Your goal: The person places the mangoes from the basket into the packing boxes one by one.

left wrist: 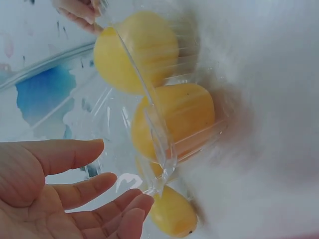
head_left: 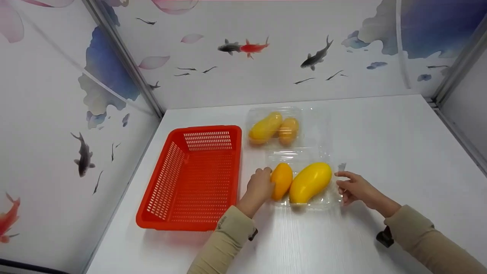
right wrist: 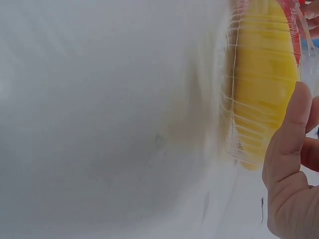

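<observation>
A clear plastic clamshell box [head_left: 327, 198] lies with its lid raised back on the white table. In its near half are a small orange-yellow mango [head_left: 282, 182] and a larger yellow mango [head_left: 310, 182]. My left hand [head_left: 261, 185] is at the box's left side, beside the small mango; the left wrist view shows its fingers [left wrist: 94, 189] loosely extended by the plastic rim, gripping nothing. On the other side, my right hand [head_left: 355, 189] hovers by the box's right edge, thumb [right wrist: 296, 112] straight alongside the plastic; whether it touches is hard to tell.
A red slotted plastic basket [head_left: 237, 179] stands to the left of the box. Behind, two more mangoes [head_left: 266, 127] sit under clear plastic [head_left: 296, 110]. Walls printed with fish [head_left: 254, 48] enclose the table [head_left: 392, 133] at the back and sides.
</observation>
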Action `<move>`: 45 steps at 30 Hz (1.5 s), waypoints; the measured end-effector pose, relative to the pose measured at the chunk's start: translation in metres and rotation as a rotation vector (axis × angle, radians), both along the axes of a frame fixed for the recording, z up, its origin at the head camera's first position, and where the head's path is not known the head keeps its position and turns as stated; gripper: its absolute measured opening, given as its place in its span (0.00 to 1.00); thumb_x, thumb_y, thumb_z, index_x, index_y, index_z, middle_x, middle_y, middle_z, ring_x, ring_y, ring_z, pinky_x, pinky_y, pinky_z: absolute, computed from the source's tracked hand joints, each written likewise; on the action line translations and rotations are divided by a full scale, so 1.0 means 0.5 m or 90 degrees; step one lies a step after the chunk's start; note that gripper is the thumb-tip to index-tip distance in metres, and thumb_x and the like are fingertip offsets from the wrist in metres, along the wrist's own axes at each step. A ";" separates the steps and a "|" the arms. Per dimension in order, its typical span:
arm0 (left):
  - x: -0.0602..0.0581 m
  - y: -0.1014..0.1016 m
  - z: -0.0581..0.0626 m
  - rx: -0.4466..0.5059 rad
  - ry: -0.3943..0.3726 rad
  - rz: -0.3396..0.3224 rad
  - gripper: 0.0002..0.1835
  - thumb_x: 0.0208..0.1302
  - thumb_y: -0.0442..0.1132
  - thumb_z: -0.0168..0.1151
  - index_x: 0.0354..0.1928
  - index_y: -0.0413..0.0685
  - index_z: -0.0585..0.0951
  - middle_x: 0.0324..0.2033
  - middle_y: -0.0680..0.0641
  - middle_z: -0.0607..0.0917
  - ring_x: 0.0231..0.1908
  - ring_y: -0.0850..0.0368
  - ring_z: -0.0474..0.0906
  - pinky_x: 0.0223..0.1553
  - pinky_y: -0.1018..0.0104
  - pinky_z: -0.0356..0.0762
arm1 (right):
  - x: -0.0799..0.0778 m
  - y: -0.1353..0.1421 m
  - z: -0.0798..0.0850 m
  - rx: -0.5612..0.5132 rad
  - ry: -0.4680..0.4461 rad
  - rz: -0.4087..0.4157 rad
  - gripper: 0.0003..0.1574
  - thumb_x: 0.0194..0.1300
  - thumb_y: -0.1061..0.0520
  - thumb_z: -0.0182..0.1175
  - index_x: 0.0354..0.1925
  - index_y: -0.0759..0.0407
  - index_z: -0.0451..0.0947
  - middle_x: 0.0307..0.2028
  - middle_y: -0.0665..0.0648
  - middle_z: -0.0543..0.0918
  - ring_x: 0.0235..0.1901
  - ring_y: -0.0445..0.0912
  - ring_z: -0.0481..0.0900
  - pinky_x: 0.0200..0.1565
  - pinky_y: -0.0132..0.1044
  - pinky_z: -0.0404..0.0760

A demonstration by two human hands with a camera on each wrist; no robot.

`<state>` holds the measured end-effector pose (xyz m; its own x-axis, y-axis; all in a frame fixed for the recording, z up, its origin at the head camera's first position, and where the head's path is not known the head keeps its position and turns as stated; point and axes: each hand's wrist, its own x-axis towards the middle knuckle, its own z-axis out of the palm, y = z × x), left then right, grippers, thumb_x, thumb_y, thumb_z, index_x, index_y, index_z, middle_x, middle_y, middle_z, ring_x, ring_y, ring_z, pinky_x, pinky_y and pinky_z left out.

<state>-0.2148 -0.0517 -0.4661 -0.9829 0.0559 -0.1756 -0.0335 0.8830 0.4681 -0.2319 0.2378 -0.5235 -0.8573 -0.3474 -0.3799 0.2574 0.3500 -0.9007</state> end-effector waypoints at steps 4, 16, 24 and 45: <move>0.019 0.015 -0.005 0.003 0.006 0.005 0.23 0.60 0.37 0.58 0.57 0.40 0.70 0.45 0.41 0.76 0.42 0.47 0.73 0.49 0.57 0.73 | 0.000 0.019 0.004 0.017 -0.004 0.002 0.36 0.70 0.52 0.46 0.66 0.69 0.47 0.23 0.52 0.73 0.16 0.40 0.72 0.29 0.36 0.81; 0.005 0.021 -0.087 0.299 0.043 0.167 0.30 0.62 0.36 0.54 0.65 0.38 0.59 0.51 0.37 0.71 0.49 0.44 0.71 0.53 0.53 0.69 | -0.020 0.028 0.018 0.092 -0.028 0.029 0.39 0.69 0.49 0.47 0.67 0.68 0.45 0.31 0.57 0.76 0.21 0.41 0.75 0.30 0.34 0.80; -0.023 0.005 -0.137 0.480 0.002 0.287 0.22 0.65 0.38 0.48 0.60 0.36 0.67 0.44 0.40 0.77 0.40 0.51 0.74 0.48 0.60 0.74 | -0.091 0.004 0.044 0.072 0.060 -0.131 0.38 0.70 0.46 0.42 0.66 0.71 0.48 0.58 0.74 0.64 0.52 0.59 0.71 0.48 0.38 0.77; -0.039 -0.006 -0.156 0.511 0.019 0.271 0.13 0.62 0.39 0.52 0.41 0.36 0.78 0.27 0.48 0.77 0.26 0.61 0.69 0.29 0.73 0.70 | -0.176 -0.035 0.073 -0.060 0.104 -0.282 0.33 0.70 0.41 0.38 0.62 0.62 0.61 0.44 0.55 0.70 0.49 0.47 0.69 0.62 0.43 0.63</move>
